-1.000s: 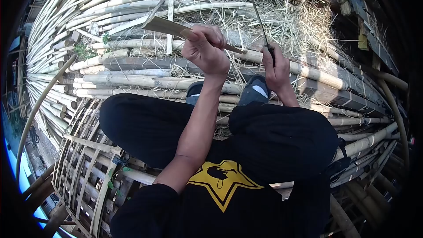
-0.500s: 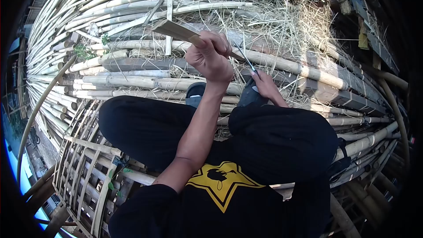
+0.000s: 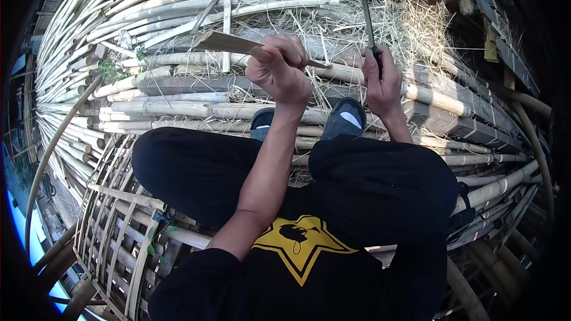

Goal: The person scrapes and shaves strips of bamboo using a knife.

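My left hand [image 3: 281,72] is wrapped round a flat bamboo strip [image 3: 225,42], held up over the poles in front of my knees. Its wide end sticks out to the left, and a narrow end shows to the right of my fist. To the right, my right hand [image 3: 383,80] grips the dark handle of a long knife [image 3: 365,9]. The blade points away from me, apart from the strip.
Bamboo poles [image 3: 178,109] lie in rows under and ahead of my feet. Loose shavings [image 3: 410,12] cover the far right. A woven bamboo lattice [image 3: 113,220] stands at lower left, and a squared timber [image 3: 184,85] lies among the poles.
My right hand has swung up and to the right with the knife, away from the strip and my shoe. My left hand has shifted slightly left, still holding the strip.
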Demonstrator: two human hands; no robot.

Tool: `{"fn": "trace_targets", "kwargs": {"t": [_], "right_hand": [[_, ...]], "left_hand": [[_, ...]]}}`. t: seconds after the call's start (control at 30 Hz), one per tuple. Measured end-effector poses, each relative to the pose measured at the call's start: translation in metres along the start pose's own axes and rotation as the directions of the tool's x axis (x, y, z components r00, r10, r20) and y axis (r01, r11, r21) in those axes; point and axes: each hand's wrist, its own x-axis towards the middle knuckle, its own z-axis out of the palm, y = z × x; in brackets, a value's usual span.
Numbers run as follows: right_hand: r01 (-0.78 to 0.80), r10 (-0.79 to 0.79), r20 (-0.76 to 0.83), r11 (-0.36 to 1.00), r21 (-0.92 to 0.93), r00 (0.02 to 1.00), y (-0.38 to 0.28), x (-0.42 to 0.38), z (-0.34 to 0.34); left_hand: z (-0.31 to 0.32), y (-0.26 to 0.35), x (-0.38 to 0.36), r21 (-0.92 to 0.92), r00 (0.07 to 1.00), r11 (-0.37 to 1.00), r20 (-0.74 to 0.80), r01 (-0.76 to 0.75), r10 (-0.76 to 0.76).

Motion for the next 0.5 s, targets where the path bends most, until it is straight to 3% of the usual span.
{"fn": "trace_targets", "kwargs": {"t": [0.03,0.13,0.17,0.2,0.23,0.27,0.33,0.4,0.47,0.5], "right_hand": [[0.143,-0.141,-0.057,0.989,0.033,0.988,-0.005,0.0,-0.003],[0.332,-0.275,-0.189,0.833,0.444,0.943,0.006,-0.015,0.011],[0.344,-0.295,-0.176,0.816,0.465,0.939,0.021,-0.026,0.024],[0.205,-0.204,-0.044,0.978,0.034,0.978,0.051,-0.047,0.028],[0.04,0.071,0.261,0.918,-0.396,0.963,0.071,-0.057,0.033],[-0.21,0.435,0.269,0.779,-0.59,0.859,0.119,-0.075,0.041],[-0.296,0.528,0.235,0.731,-0.615,0.816,0.08,-0.055,0.04],[-0.358,0.558,0.247,0.753,-0.552,0.792,0.089,-0.053,0.044],[-0.328,0.48,0.258,0.822,-0.465,0.838,0.124,-0.047,0.043],[-0.679,0.66,0.421,0.723,-0.129,0.622,0.122,-0.037,0.04]], "left_hand": [[0.001,0.0,-0.001,0.004,1.0,1.0,0.004,-0.004,0.004],[0.001,-0.002,-0.004,0.017,1.0,1.0,-0.007,-0.023,0.023],[0.001,-0.002,-0.004,0.019,0.999,0.999,-0.015,-0.039,0.04],[0.001,0.0,-0.005,0.017,0.999,0.999,-0.015,-0.039,0.04],[0.002,0.002,-0.007,-0.012,1.0,1.0,-0.022,-0.004,0.004],[0.004,0.001,-0.006,-0.045,0.999,0.999,-0.024,0.021,-0.022],[0.006,-0.004,-0.011,-0.03,0.998,0.998,0.019,-0.056,0.057],[0.006,-0.008,-0.015,0.0,0.999,0.999,0.015,-0.049,0.049],[0.003,-0.017,-0.015,-0.054,0.998,0.997,0.048,-0.045,0.048],[0.004,-0.017,-0.016,-0.038,0.997,0.998,0.058,-0.043,0.045]]}}
